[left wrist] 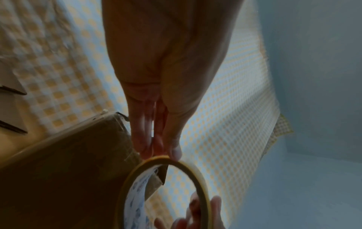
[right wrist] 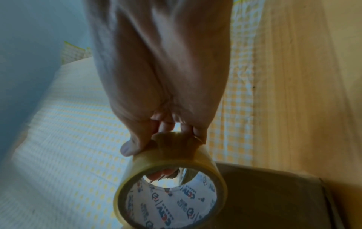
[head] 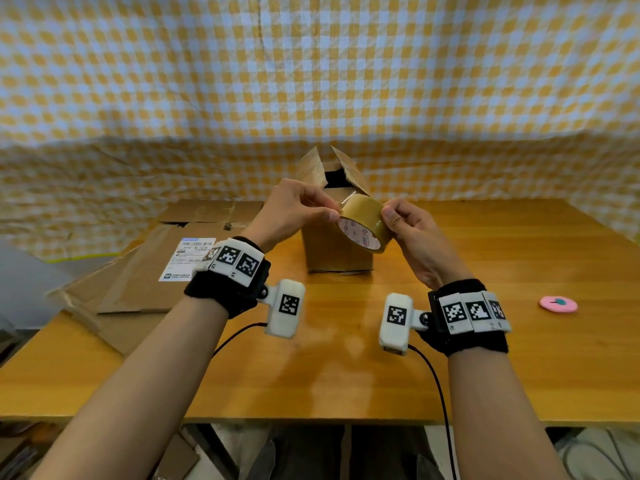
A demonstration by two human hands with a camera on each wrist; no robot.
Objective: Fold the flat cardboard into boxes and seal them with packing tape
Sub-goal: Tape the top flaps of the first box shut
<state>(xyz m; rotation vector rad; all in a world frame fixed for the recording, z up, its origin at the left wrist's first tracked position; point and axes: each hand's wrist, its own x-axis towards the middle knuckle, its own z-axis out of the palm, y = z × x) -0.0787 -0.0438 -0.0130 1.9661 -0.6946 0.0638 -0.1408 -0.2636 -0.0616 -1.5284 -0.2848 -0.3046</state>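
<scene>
A roll of brown packing tape (head: 363,225) with a white printed core is held in the air over the table. My right hand (head: 403,221) grips the roll (right wrist: 168,182) at its right side, thumb on the outer face. My left hand (head: 311,209) pinches at the tape's edge on the roll's top left (left wrist: 156,159). Just behind the roll stands a small cardboard box (head: 337,251), upright, with its top flaps (head: 341,168) standing open. The box's front is partly hidden by the roll and my hands.
Flattened cardboard sheets (head: 152,268), one with a white shipping label (head: 188,259), lie on the left of the wooden table (head: 502,358). A small pink round object (head: 558,303) lies at the right. A yellow checked cloth (head: 311,81) hangs behind.
</scene>
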